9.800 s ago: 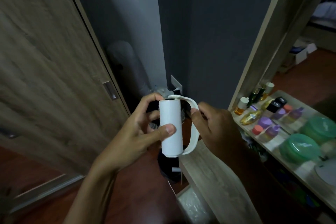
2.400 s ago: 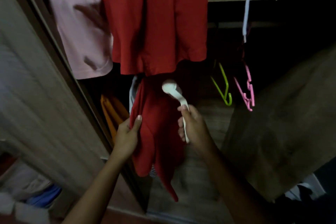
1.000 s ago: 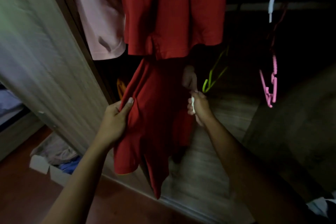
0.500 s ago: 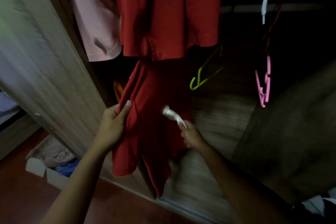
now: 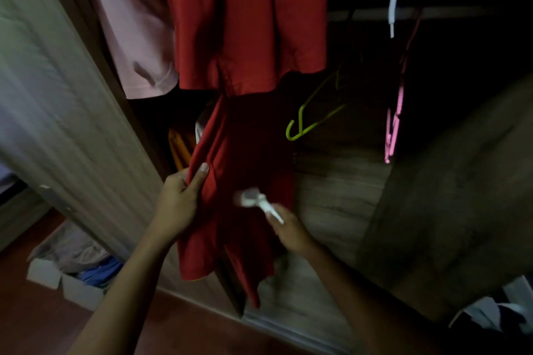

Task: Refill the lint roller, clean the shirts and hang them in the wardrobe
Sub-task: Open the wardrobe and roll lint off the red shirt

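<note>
A long red shirt (image 5: 248, 158) hangs inside the open wardrobe, below another red garment (image 5: 248, 17). My left hand (image 5: 180, 200) pinches the shirt's left edge and holds the cloth taut. My right hand (image 5: 288, 229) grips the handle of the white lint roller (image 5: 253, 200), whose blurred head lies against the lower part of the red shirt. A pink shirt (image 5: 135, 23) hangs at the upper left.
A wooden sliding door (image 5: 57, 112) stands at the left. An empty green hanger (image 5: 311, 118) and pink hangers (image 5: 393, 127) dangle to the right. A white box of folded clothes (image 5: 72, 271) sits on the red-brown floor. More clothes (image 5: 490, 314) lie at the bottom right.
The roller has travelled down the red shirt, from near the upper red garment's hem to its lower part. My left hand has kept its hold on the shirt's edge.
</note>
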A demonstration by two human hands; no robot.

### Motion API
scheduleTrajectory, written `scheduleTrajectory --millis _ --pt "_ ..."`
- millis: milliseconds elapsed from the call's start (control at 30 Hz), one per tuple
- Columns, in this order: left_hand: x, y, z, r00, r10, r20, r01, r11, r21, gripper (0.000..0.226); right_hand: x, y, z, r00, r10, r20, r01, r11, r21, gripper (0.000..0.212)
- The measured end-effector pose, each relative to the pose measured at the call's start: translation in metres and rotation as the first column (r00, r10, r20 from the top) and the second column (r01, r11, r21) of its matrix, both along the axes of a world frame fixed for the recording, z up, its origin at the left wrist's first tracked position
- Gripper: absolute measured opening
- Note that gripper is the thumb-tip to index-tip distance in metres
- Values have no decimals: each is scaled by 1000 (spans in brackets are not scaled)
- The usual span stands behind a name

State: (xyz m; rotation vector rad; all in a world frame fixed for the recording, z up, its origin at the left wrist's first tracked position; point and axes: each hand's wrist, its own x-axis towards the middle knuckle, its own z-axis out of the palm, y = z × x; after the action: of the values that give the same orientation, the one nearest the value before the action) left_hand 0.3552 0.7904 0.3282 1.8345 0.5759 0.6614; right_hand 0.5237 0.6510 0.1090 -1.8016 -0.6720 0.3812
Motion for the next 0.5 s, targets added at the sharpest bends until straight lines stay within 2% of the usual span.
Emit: scheduleTrajectory --millis 100,233,333,433,500 --pt "0 -3 0 1000 -7 -3 7 1000 20 48 -29 -16 -5 997 71 -15 -71 996 -51 37" --pt "0 0 0 1000 5 -5 -4 997 75 57 -19 -5 69 999 25 -22 -20 976 217 30" --pt "2 -3 -1 1000 8 -25 -6 996 86 57 0 2 123 1000 6 -15 0 945 328 47" --pt "4 -9 -1 1000 0 -18 1 995 100 57 6 -1 136 993 -4 122 -34 952 304 43" --pt "3 -11 -3 1000 13 -3 -13 992 129 57 2 1 109 988 3 156 -39 973 226 44"
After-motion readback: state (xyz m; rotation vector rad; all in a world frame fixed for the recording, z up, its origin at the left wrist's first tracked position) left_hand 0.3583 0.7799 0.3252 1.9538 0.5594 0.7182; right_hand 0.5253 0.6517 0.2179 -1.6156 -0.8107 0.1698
